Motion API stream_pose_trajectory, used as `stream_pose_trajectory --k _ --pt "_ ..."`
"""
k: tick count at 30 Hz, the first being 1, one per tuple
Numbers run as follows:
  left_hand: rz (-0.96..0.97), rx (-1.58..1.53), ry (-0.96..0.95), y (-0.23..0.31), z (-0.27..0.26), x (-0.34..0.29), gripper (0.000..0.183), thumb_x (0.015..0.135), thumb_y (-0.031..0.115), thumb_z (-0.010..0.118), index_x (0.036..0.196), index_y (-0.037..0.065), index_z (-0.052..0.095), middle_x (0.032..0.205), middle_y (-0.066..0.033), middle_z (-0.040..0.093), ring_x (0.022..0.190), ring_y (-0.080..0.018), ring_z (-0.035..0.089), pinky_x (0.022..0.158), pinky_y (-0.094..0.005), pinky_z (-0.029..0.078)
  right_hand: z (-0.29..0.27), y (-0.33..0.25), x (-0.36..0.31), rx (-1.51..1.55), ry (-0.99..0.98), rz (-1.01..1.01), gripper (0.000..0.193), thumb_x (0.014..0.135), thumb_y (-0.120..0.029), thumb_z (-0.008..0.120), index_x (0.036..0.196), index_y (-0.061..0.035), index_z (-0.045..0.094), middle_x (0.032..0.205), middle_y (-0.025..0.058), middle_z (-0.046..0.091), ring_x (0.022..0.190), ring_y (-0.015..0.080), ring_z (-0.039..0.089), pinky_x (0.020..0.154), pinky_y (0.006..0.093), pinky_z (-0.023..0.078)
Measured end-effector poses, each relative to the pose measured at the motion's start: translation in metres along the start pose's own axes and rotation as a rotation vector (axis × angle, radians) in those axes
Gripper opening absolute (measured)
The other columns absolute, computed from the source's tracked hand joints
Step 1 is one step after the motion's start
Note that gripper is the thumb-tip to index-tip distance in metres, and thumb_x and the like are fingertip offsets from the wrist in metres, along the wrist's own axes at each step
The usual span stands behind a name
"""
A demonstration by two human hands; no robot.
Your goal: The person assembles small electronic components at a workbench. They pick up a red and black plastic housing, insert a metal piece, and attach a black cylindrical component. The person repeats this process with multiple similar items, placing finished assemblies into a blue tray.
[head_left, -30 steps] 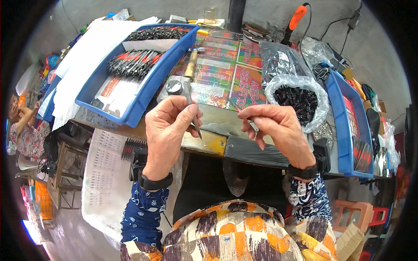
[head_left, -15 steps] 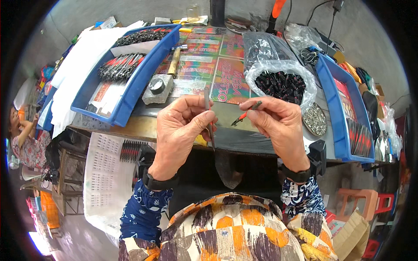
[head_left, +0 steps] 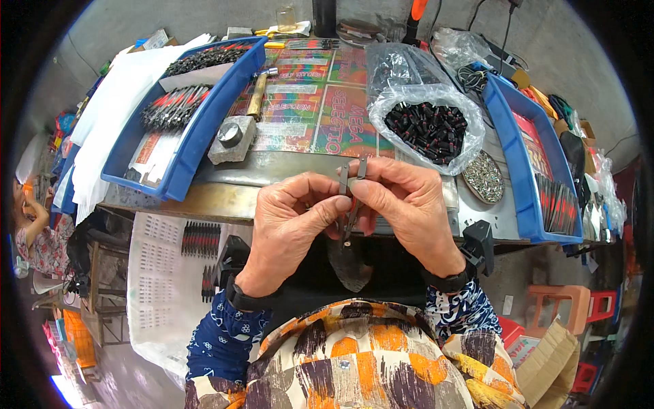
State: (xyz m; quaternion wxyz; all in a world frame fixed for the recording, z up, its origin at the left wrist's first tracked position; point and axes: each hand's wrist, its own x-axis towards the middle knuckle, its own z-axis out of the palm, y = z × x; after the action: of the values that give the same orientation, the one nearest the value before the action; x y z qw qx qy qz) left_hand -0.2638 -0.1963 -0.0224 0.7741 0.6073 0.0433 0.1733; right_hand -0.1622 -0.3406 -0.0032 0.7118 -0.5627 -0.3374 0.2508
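Observation:
My left hand (head_left: 293, 211) and my right hand (head_left: 412, 208) meet at the table's near edge, fingertips almost touching. Left thumb and fingers pinch a narrow grey metal strip (head_left: 344, 178). A second grey strip (head_left: 362, 168) stands up from the right fingertips. Below the fingers the two strips run close together toward a small bright end (head_left: 347, 243); whether they are joined is hidden. A bit of red shows between the fingertips. A clear plastic bag (head_left: 472, 109) holding many small black parts (head_left: 426, 129) lies beyond my right hand.
Blue trays (head_left: 178, 187) (head_left: 538, 163) of black-and-red pieces stand left and right. A round dish (head_left: 482, 178) holds tiny metal parts. A stone block (head_left: 231, 153) with a metal knob and a hammer (head_left: 256, 99) lie behind. A white basket (head_left: 155, 286) stands below left.
My hands have come together from apart. The black-and-red pointed piece in my right fingers is now mostly hidden, and a second grey strip shows there. The view has shifted slightly.

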Motion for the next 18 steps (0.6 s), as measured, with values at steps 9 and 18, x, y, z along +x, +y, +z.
stream_pose_trajectory --k 9,18 --pt "0.037 0.006 0.008 -0.0073 0.0066 -0.0034 0.013 0.089 0.007 0.068 0.097 -0.002 0.067 0.079 -0.0050 0.068 0.067 -0.0073 0.061 0.057 -0.0202 0.049 0.0028 0.0072 -0.0090 -0.025 0.036 -0.007 0.020 0.093 -0.010 0.063 0.107 0.0047 0.066 0.087 0.0020 0.057 0.059 0.0044 0.056 0.049 0.0178 0.046" --pt "0.038 -0.010 0.007 -0.0088 0.0091 -0.0049 0.012 0.089 0.005 0.067 0.098 -0.003 0.067 0.079 -0.0047 0.068 0.068 -0.0069 0.061 0.057 -0.0199 0.049 -0.0002 0.0059 -0.0116 -0.134 -0.003 -0.046 0.021 0.093 -0.005 0.060 0.109 0.0068 0.065 0.093 0.0071 0.061 0.063 0.0104 0.061 0.051 0.0191 0.050"
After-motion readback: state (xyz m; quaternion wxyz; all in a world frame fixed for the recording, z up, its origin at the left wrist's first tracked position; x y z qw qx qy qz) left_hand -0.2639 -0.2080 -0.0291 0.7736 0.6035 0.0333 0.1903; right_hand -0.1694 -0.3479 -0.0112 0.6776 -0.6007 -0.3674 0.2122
